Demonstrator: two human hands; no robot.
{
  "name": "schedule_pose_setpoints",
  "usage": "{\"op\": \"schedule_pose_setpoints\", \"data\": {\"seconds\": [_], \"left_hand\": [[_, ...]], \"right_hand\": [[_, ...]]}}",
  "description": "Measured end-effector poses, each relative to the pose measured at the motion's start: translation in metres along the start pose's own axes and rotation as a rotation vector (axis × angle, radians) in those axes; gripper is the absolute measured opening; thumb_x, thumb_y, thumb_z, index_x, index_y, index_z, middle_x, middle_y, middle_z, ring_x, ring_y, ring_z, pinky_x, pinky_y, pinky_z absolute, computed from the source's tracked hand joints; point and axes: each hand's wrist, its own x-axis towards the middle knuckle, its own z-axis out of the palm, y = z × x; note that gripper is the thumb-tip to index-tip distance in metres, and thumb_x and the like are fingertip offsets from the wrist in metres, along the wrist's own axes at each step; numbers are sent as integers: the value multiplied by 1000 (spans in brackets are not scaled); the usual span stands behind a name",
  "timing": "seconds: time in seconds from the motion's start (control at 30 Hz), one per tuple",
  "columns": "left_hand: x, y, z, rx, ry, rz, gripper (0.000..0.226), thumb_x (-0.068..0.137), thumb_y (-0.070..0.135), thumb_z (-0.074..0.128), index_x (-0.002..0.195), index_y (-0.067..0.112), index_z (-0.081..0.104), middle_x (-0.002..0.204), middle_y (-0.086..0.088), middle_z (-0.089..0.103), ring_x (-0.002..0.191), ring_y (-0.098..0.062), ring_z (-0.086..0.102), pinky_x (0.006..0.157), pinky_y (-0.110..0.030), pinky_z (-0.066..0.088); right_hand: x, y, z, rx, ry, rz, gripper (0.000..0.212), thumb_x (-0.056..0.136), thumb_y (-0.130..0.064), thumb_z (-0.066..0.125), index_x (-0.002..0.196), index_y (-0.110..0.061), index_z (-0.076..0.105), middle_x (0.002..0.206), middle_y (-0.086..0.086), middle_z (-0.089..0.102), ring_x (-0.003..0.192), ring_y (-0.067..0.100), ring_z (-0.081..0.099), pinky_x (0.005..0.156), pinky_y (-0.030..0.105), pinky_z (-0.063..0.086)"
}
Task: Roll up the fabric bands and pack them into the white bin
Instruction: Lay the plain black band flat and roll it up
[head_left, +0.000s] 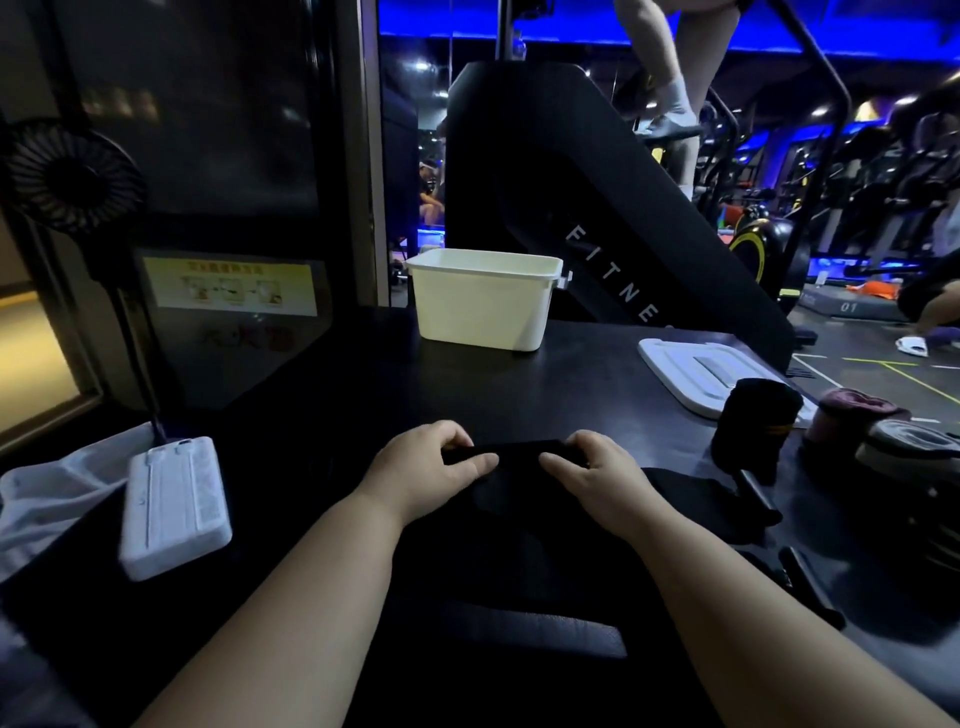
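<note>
Two pinches on one black fabric band (519, 450), left hand (422, 467) beside right hand (602, 479) (white bin (483, 307) beyond).

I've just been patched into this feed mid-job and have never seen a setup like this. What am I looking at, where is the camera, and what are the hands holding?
There is no machine here: a person works with two bare hands. The single picture comes from a camera worn on the person's head, looking forward and down. The left hand and the right hand both grip a black fabric band, rolled at its far end, on a dark table. Farther back stands the white bin; what is inside cannot be seen from here. To the right lie a white lid and a few rolled bands. On the left lies a flat white device. A gym shows behind.
</note>
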Motion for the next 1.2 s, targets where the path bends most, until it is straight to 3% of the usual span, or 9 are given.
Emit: {"op": "schedule_pose_setpoints", "data": {"seconds": [0.13, 0.23, 0.3, 0.4, 0.6, 0.73, 0.87, 1.03, 1.2], "left_hand": [[3, -8, -1, -142, -51, -92, 23, 81, 49, 71, 92, 30, 62, 97, 13, 63, 95, -7, 59, 85, -27, 48], [2, -8, -7, -534, -59, -84, 12, 86, 20, 72, 91, 21, 60, 92, 7, 63, 89, -8, 59, 78, -20, 47], [-1, -6, -13, -740, -55, -51, 18, 86, 4, 66, 96, 17, 59, 97, 3, 59, 90, -4, 55, 73, -10, 44], [-3, -7, -16, -833, -31, -31, 33, 84, 5, 69, 109, 22, 58, 105, 0, 54, 91, -1, 55, 70, -7, 45], [5, -10, 1, -332, 44, 14, 28, 85, 17, 71, 107, 31, 59, 105, 16, 56, 108, -4, 53, 79, -9, 36], [8, -12, 3, -136, 95, -139, 33, 80, 38, 74, 108, 26, 60, 106, 7, 60, 106, -16, 57, 89, -27, 46], [9, -12, 2, 82, -29, -258, 42, 71, 65, 66, 93, 30, 58, 110, 0, 62, 111, -22, 53, 98, -37, 46], [3, -19, -14, -697, -133, -208, 25, 76, 33, 77, 75, 20, 56, 75, 1, 61, 73, -17, 57, 70, -31, 44], [3, -16, -9, -784, -24, -159, 22, 81, 22, 75, 81, 19, 53, 78, -1, 58, 71, -16, 55, 67, -32, 46]], "right_hand": [[1, 0, 2, -50, 13, 16, 24, 92, -44, 58, 100, -22, 53, 106, -5, 52, 103, 15, 49, 81, 25, 32], [0, -1, 3, -57, 25, 33, 25, 94, -46, 55, 101, -22, 52, 108, -4, 52, 108, 18, 50, 82, 25, 32], [1, -1, 4, -57, 20, 41, 24, 94, -47, 54, 96, -24, 48, 107, -3, 53, 107, 19, 52, 81, 26, 32], [1, -2, 4, -58, 20, 50, 25, 94, -47, 52, 97, -23, 49, 112, 1, 57, 108, 20, 53, 81, 26, 33], [0, -4, 3, -57, 33, 36, 22, 94, -43, 54, 104, -24, 51, 115, 2, 58, 109, 20, 52, 80, 26, 32], [-2, -6, 2, -64, 20, 35, 21, 94, -44, 54, 103, -26, 51, 108, -4, 53, 108, 18, 51, 81, 27, 32], [0, -5, 3, -60, 26, 43, 17, 95, -43, 52, 99, -27, 49, 108, -4, 53, 102, 17, 49, 80, 28, 33], [3, -3, 4, -42, 41, 72, 18, 97, -41, 50, 96, -23, 49, 101, -2, 55, 94, 16, 48, 77, 30, 34], [3, -3, 4, -29, 50, 77, 20, 97, -41, 49, 96, -21, 50, 104, 1, 58, 96, 19, 51, 78, 31, 36]]}}
